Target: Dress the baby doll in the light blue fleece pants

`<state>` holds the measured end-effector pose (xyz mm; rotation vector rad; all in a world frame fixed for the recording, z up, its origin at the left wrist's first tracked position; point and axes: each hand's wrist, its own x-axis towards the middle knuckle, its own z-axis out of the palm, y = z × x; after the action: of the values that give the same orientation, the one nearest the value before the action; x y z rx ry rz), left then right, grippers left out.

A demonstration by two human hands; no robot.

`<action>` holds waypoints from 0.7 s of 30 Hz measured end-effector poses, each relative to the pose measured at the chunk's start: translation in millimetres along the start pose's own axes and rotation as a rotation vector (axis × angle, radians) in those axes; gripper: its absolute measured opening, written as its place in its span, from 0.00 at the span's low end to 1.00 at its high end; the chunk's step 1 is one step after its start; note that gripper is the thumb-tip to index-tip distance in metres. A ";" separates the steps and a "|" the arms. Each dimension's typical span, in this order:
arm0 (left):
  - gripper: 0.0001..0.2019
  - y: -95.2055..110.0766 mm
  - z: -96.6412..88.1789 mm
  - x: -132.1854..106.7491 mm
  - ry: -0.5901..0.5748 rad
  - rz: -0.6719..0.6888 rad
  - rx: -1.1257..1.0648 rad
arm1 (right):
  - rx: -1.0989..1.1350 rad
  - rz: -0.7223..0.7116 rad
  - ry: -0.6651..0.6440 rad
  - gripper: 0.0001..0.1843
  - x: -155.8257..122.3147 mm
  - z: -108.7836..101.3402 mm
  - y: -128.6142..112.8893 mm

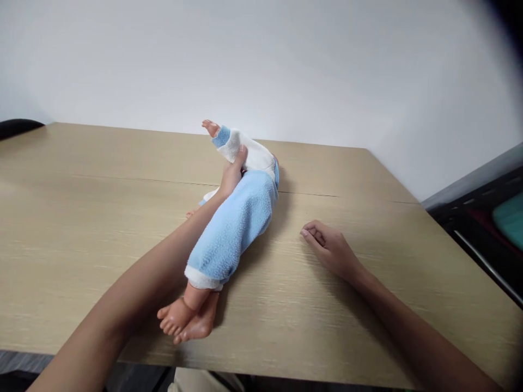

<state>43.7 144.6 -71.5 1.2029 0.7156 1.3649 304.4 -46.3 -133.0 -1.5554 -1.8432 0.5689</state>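
Observation:
A baby doll [232, 223] in a light blue and white fleece suit lies on its side along the wooden table [81, 218], bare feet toward me. My left hand [232, 173] grips the doll's upper body at the white sleeve, whose arm sticks up and away. My right hand [327, 247] rests on the table to the right of the doll, fingers loosely curled, holding nothing that I can see.
A plain white wall stands behind the table. A dark chair back [16, 128] shows at the far left edge. At the right, beyond the table edge, lies a dark surface with a teal object [509, 220].

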 end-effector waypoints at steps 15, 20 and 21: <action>0.31 -12.6 36.9 -9.0 -0.081 0.069 -0.009 | -0.021 -0.031 -0.030 0.12 1.2 -1.0 -2.5; 0.22 -15.0 53.2 -14.2 -0.110 0.124 0.264 | 0.087 0.043 0.086 0.15 3.8 1.9 4.0; 0.21 -16.1 57.5 -15.5 -0.133 0.158 0.337 | 0.156 0.077 0.124 0.20 5.2 2.0 5.5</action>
<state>100.3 120.3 -73.2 1.6312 0.7900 1.3098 306.3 -40.0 -137.2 -1.5274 -1.6134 0.6224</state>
